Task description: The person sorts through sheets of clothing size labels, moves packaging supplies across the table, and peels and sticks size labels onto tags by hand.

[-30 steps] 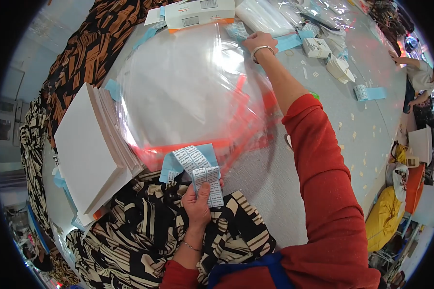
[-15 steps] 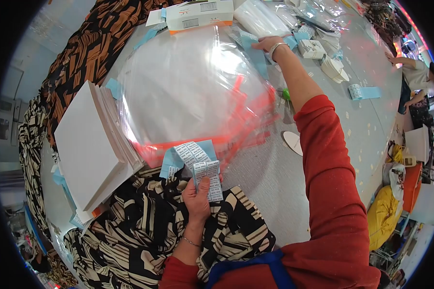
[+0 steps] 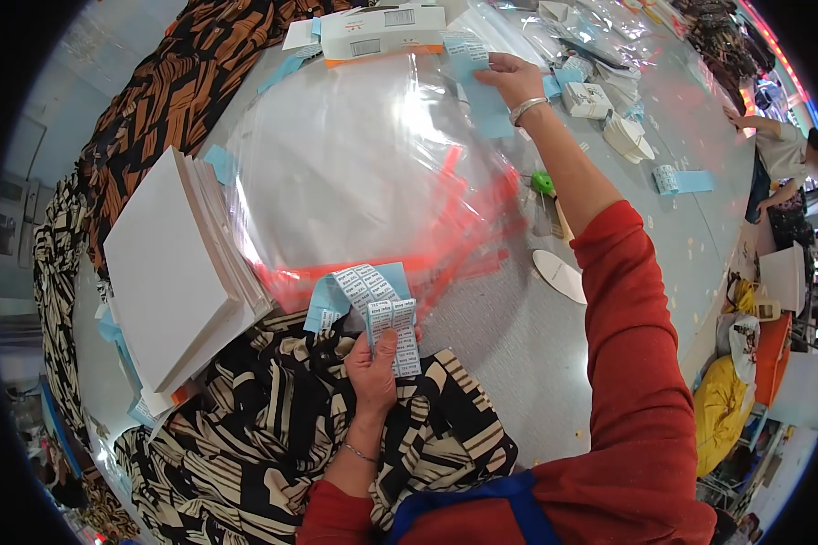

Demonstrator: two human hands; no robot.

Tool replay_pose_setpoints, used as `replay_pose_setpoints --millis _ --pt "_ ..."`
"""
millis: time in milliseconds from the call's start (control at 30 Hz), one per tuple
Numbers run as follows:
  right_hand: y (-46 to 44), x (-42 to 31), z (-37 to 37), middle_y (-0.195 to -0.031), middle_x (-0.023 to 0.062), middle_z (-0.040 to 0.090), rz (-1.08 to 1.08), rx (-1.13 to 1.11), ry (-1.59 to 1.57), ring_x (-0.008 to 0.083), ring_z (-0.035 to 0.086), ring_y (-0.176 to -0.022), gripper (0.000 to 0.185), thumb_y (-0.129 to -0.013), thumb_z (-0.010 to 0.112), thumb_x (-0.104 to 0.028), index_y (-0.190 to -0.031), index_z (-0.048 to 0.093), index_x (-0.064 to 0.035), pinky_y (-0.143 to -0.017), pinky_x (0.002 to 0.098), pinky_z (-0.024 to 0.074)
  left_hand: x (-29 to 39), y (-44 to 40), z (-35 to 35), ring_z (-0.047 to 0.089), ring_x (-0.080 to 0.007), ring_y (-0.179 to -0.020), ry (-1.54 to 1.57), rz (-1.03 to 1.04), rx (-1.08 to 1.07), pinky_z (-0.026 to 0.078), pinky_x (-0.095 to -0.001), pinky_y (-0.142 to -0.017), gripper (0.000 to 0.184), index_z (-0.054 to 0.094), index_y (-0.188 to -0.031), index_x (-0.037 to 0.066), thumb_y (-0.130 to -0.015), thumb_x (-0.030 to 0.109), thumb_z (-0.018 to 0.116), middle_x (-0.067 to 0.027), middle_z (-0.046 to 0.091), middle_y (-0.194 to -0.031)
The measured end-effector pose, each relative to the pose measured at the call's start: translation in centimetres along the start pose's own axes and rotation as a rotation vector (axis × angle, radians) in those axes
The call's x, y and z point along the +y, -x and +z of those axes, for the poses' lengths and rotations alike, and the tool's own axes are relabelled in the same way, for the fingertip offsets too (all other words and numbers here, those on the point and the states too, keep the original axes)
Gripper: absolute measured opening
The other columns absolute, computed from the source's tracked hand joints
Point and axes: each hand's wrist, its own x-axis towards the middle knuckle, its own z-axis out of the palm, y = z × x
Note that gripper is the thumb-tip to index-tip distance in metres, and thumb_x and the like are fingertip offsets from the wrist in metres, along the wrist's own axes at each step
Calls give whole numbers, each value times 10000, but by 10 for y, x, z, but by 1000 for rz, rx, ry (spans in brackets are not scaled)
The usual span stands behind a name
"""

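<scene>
My left hand is closed on a strip of printed labels, its thumb pressed on top. The strip curls away onto light blue backing at the edge of the clear plastic bags. Under this hand lies black-and-cream patterned cloth. Beyond the bags, at upper right, my right hand pinches a light blue label strip with printing at its top end. That strip hangs beside the bags' far edge.
A stack of white boards stands at the left. Behind the bags sits a white-and-orange box. To the right are white tags, a label roll, a green-handled tool and an oval card. Another person is at far right.
My right hand has lifted slightly with the light blue label strip, which now shows more fully. My left hand stays almost still with its labels.
</scene>
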Motion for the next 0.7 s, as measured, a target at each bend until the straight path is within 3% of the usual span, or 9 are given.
replay_pose_setpoints --millis 167,267,467,533,633,700 --pt "49 -56 1 -973 101 680 -103 -25 -64 148 643 -845 410 -739 716 -54 -1123 614 47 -763 250 506 1 -1 3 670 -208 -822 33 -11 13 556 -295 -723 278 583 -1108 -65 -958 159 513 -167 668 -955" --pt "102 -91 -3 -972 86 677 -121 -223 -202 132 638 -833 409 -764 682 -30 -1153 588 53 -747 250 506 0 -4 1 667 -210 -814 -16 -33 28 555 -299 -705 280 573 -1117 -60 -964 154 478 -165 665 -954" --pt "230 -99 -5 -973 73 666 378 -594 -510 125 634 -822 338 -797 643 19 -1130 591 44 -726 252 505 -12 -10 -13 662 -204 -803 -18 -80 82 536 -306 -713 294 546 -1116 -62 -968 182 474 -164 662 -959" --pt "269 -86 -5 -1001 67 662 616 -674 -623 128 639 -845 298 -795 659 17 -1088 611 8 -761 255 511 -2 -10 -2 653 -191 -843 146 -136 24 529 -300 -752 289 539 -1135 -42 -976 187 464 -142 652 -1004" --pt "318 -67 -3 -915 73 667 782 -570 -663 141 651 -803 197 -803 650 16 -997 618 8 -731 266 532 8 -2 9 624 -130 -883 286 -144 -22 503 -272 -786 280 547 -1143 -11 -971 203 496 -74 635 -1030" --pt "339 -64 -4 -914 70 664 893 -507 -709 141 651 -806 185 -809 648 11 -991 618 -4 -730 269 535 4 -1 8 619 -136 -926 367 -179 -69 497 -279 -825 280 541 -1153 -11 -978 198 479 -79 629 -1064"
